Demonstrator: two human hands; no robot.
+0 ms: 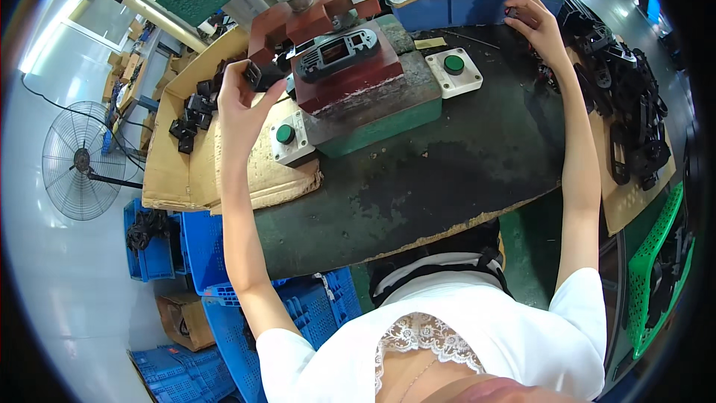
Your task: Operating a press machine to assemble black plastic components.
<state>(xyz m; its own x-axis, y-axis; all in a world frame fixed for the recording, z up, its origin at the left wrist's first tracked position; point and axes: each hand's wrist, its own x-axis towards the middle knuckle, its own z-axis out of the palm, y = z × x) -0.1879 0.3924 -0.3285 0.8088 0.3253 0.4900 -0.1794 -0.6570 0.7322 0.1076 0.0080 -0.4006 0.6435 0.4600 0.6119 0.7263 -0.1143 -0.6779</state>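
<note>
Beside the press, my left hand [245,104] pinches a small black block-shaped part [265,75] between thumb and fingers. A long dark-grey plastic housing [337,55] with rounded ends and cut-outs lies on the red block [354,83] of the press. Over at the far right, in front of a blue bin [470,9], my right hand [538,24] has its fingertips closed on a small dark piece with a reddish spot [512,12]. Its exact kind is too small to make out. Above the housing hangs the red upper tool [313,21].
Two white button boxes with green buttons [285,134] [453,65] flank the press. A cardboard box [175,168] with several black parts stands left. Black plastic parts [641,134] lie piled on cardboard at right, near a green basket [650,254]. A fan [82,160] and blue crates [298,310] are at left.
</note>
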